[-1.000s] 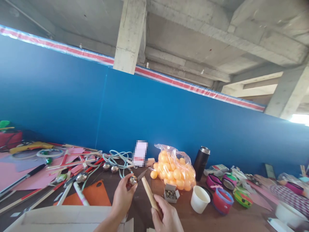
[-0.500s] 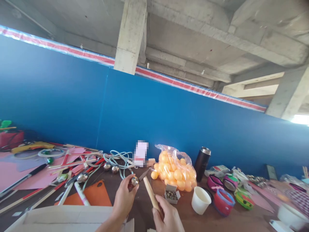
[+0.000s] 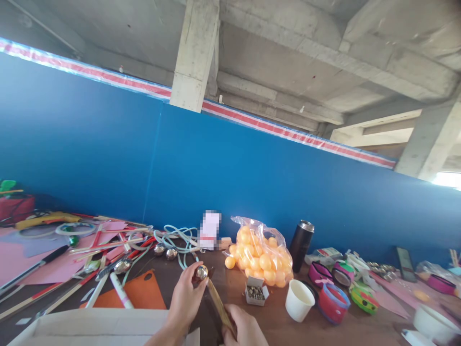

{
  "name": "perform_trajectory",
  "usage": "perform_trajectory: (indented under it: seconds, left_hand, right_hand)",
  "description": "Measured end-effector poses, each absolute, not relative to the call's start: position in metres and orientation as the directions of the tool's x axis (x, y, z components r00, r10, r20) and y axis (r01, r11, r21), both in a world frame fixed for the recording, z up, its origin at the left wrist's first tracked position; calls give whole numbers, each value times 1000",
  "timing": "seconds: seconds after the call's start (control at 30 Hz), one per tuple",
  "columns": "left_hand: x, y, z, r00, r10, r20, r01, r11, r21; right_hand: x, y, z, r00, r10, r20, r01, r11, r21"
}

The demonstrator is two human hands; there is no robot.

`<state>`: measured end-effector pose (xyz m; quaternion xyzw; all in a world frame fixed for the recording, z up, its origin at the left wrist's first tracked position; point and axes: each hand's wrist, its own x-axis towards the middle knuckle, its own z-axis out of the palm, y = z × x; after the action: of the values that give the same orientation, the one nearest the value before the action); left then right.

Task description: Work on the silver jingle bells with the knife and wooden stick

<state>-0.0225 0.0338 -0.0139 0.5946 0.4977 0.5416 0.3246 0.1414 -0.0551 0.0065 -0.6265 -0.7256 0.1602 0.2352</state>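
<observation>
My left hand pinches a shiny silver metal ball, like a jingle bell, between thumb and fingertips above the table. My right hand is wrapped round the lower part of a wooden stick. The stick leans up and to the left, its upper end right by the ball; whether they touch I cannot tell. Just right of the hands stands a small open box of little metal pieces. Two more silver balls lie behind my left hand, beside pale blue cord.
A clear bag of orange balls sits behind the small box. To the right are a white cup, a black bottle and colourful pouches. Sticks, markers and an orange sheet crowd the left. A blue partition rises behind.
The wooden stick has swung left and down, bringing its upper end close to the silver ball. My right hand has shifted slightly left and lower. My left hand has barely moved.
</observation>
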Motion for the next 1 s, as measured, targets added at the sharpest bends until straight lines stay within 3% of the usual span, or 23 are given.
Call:
perform_trajectory:
  seconds: [1.0]
  left_hand:
    - [-21,33,-18,-45,942,331,288,-305,908]
  right_hand:
    - [140,-56,10,-95,987,126,837,148,-527]
